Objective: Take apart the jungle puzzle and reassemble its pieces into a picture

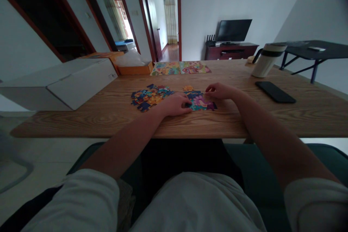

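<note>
A partly joined jigsaw puzzle (201, 102), with purple, teal and dark blue areas, lies flat near the table's front edge. At its left side is my left hand (177, 104), with the fingers curled and a dark puzzle piece (187, 105) between thumb and fingers. My right hand (219, 91) is bent over the upper right edge, its fingertips drawn together; whatever is in them is too small to make out. Behind my left hand spreads a heap of loose puzzle pieces (149, 98). An orange piece (188, 88) lies just above the joined part.
A white box (81, 81) occupies the table's left, beside an orange box tray (136, 69) holding clear plastic. Two colourful picture sheets (181, 68) lie at the back. On the right are a black phone (275, 91) and a white tumbler (266, 63) with a dark band.
</note>
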The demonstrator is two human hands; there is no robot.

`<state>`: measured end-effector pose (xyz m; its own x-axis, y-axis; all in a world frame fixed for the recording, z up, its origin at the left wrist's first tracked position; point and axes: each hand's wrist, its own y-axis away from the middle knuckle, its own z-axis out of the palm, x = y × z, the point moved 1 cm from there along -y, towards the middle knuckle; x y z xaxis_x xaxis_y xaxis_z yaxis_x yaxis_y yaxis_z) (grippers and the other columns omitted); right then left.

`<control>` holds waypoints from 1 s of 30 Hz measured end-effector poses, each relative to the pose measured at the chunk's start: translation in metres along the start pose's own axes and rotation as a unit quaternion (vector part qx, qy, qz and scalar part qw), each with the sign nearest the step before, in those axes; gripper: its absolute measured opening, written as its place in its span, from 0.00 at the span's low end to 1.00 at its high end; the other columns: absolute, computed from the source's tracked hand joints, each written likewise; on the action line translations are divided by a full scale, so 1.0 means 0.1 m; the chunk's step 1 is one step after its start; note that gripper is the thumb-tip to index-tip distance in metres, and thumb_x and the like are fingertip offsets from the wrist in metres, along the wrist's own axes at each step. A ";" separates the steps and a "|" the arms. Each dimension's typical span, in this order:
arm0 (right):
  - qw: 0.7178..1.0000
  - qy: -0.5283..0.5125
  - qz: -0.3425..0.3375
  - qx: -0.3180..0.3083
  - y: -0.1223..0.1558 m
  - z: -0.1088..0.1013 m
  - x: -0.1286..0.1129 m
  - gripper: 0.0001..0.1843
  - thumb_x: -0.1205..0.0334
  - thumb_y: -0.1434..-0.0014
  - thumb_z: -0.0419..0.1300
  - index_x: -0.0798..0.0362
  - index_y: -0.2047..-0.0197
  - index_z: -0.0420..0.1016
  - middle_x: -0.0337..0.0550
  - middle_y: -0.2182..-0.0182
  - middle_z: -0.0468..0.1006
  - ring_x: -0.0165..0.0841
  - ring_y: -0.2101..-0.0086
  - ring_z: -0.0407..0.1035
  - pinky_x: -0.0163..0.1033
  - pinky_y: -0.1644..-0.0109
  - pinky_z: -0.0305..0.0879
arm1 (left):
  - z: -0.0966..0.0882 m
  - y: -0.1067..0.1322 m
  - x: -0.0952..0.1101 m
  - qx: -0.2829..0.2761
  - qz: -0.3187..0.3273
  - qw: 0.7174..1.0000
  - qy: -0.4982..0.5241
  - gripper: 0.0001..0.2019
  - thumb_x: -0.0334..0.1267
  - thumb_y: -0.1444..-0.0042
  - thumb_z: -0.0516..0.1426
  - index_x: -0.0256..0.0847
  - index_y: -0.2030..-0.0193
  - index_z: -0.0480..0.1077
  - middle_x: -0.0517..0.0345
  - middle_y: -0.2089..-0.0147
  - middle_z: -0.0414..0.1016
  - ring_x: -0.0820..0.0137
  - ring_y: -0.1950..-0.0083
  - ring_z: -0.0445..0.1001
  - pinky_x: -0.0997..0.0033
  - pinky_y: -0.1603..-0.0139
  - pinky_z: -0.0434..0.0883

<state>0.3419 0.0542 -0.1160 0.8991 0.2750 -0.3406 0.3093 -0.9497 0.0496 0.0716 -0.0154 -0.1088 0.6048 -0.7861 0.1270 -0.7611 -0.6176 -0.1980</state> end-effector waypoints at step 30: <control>1.000 0.000 0.005 0.001 -0.01 0.02 0.01 0.18 0.51 0.34 0.60 0.52 0.48 0.80 0.49 0.56 0.84 0.37 0.61 0.77 0.38 0.57 0.72 | 0.10 -0.04 0.18 -0.007 0.022 0.993 -0.116 0.16 0.45 0.32 0.53 0.46 0.51 0.81 0.52 0.50 0.82 0.62 0.47 0.76 0.61 0.41 0.65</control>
<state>0.3418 0.0551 -0.1187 0.9018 0.2661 -0.3404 0.3004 -0.9524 0.0514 0.0877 -0.0275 -0.1150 0.6073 -0.7870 -0.1085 -0.7902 -0.5843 -0.1847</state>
